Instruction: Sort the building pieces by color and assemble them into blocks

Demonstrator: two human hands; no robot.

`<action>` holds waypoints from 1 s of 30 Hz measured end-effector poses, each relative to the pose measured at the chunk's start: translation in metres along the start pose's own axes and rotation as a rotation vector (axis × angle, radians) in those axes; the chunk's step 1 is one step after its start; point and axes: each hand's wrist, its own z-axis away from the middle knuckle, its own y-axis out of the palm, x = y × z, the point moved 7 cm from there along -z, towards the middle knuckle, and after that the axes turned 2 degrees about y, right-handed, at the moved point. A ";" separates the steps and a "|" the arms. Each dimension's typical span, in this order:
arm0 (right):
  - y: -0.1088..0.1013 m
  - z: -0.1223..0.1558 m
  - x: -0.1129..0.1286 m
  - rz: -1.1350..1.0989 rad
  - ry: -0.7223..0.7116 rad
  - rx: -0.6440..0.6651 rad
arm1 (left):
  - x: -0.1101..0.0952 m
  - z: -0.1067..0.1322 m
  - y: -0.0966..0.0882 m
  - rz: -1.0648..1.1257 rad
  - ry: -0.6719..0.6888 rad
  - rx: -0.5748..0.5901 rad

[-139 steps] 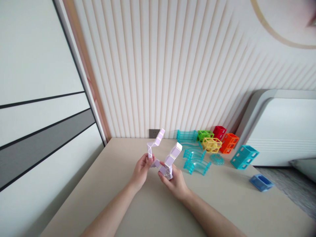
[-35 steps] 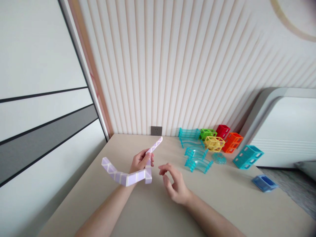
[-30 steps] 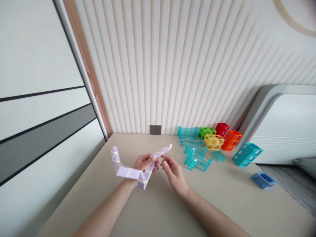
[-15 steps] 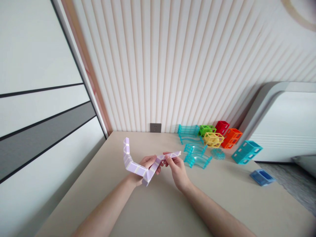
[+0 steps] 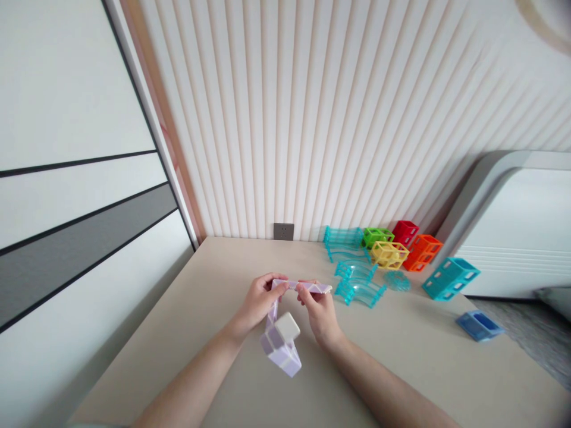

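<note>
A purple and white snake puzzle (image 5: 279, 343), made of hinged wedge segments, is held above the table in both hands. My left hand (image 5: 260, 299) is closed on it near a bend, thumb on top. My right hand (image 5: 320, 311) pinches the straight stretch to the right, whose end pokes out past the fingers. From the left hand the rest of the chain hangs down toward me, folded, with a pale end face turned up. Fingers hide part of the segments.
Teal see-through track pieces (image 5: 359, 290) lie to the right on the table (image 5: 214, 267). Behind them stand green (image 5: 377, 238), yellow (image 5: 389, 254), red (image 5: 405, 232) and orange blocks (image 5: 422, 252). A teal block (image 5: 450, 278) and a blue block (image 5: 479, 325) are near the right edge.
The snake puzzle's long left part has swung from the upper left down toward me and folded. My left hand has shifted its hold to near the bend; the right hand keeps its pinch.
</note>
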 end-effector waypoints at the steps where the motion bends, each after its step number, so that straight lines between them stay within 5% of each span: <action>1: 0.000 0.001 0.000 -0.005 0.001 -0.003 | -0.002 0.000 -0.001 -0.011 0.019 -0.007; 4: -0.001 0.002 0.001 -0.031 0.010 -0.020 | -0.006 0.003 0.001 0.013 0.052 -0.010; 9: -0.009 0.000 0.003 -0.122 0.007 -0.081 | -0.009 0.010 0.013 0.057 0.042 0.153; 19: 0.005 0.001 0.000 -0.262 0.102 0.042 | 0.001 0.017 0.023 0.119 -0.024 0.196; 30: -0.001 -0.002 0.007 -0.286 0.048 0.071 | -0.002 0.022 0.030 0.228 -0.116 0.242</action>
